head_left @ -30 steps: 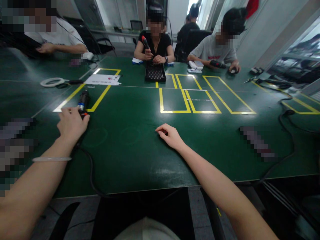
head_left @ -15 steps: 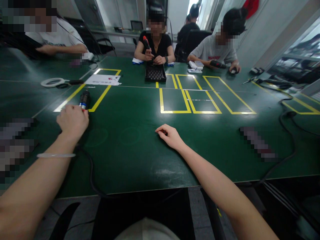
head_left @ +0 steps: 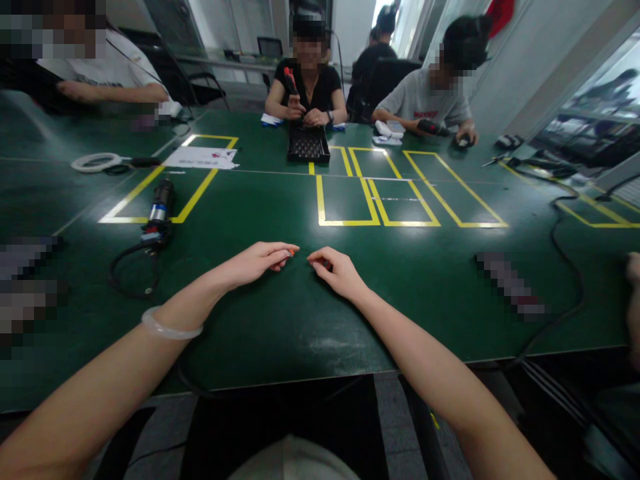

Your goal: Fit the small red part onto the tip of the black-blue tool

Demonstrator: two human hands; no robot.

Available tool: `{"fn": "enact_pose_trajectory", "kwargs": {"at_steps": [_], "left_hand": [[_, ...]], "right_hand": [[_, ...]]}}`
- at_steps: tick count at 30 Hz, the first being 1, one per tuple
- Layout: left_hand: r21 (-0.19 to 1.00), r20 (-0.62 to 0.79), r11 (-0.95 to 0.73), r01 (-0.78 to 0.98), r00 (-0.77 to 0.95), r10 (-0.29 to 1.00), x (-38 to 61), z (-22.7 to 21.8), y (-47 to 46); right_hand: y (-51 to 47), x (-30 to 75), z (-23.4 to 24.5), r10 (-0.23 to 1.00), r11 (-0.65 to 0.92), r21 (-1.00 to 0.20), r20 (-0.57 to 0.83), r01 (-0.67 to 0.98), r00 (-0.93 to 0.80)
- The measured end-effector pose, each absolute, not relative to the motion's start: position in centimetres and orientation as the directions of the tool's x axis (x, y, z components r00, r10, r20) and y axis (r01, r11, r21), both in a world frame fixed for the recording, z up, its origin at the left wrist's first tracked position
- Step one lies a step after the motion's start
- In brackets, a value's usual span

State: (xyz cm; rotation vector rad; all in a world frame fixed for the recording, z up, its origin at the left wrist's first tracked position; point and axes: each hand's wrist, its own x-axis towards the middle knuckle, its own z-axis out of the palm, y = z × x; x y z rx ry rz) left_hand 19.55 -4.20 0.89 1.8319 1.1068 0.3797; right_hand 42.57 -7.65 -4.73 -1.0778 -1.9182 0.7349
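My left hand (head_left: 255, 261) lies low on the green table (head_left: 280, 313) at the centre, fingers held together and pointing right. A small red speck (head_left: 291, 252) shows at its fingertips, too small to name. My right hand (head_left: 336, 270) rests just to the right of it, fingers curled down onto the table over something small and dark. The fingertips of the two hands are almost touching. A black electric screwdriver (head_left: 159, 205) with a coiled cable (head_left: 131, 270) lies loose to the left, on the yellow tape line.
Yellow tape rectangles (head_left: 380, 200) mark the table's middle. A black tray (head_left: 309, 145) stands before a person holding a red-tipped tool (head_left: 290, 81). Other people sit at the far left and far right. A paper sheet (head_left: 201, 157), a white ring (head_left: 95, 163) and a black cable (head_left: 567, 267) lie around.
My left hand let go of the screwdriver and swung right to the table's centre, beside my right hand. The screwdriver now lies free. My right hand stayed put.
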Motion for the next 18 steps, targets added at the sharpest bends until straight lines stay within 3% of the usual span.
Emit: {"fn": "enact_pose_trajectory", "kwargs": {"at_steps": [6, 12, 16, 18], "left_hand": [[0.82, -0.171, -0.283, 0.498, 0.685, 0.708, 20.4, 0.6, -5.4], [0.799, -0.185, -0.317, 0.511, 0.71, 0.68, 20.7, 0.5, -5.8], [0.759, -0.162, -0.338, 0.557, 0.664, 0.73, 20.0, 0.4, -5.1], [0.64, -0.105, -0.364, 0.676, 0.546, 0.831, 18.4, 0.5, -3.9]], "right_hand": [[-8.1, 42.1, -4.4, 0.831, 0.523, -0.763, 0.358, 0.379, -0.425], [-8.2, 41.9, -4.2, 0.821, 0.528, -0.756, 0.338, 0.386, -0.459], [-8.1, 42.0, -4.2, 0.842, 0.487, -0.789, 0.309, 0.375, -0.443], [-8.0, 42.1, -4.2, 0.856, 0.465, -0.803, 0.301, 0.372, -0.42]]}}
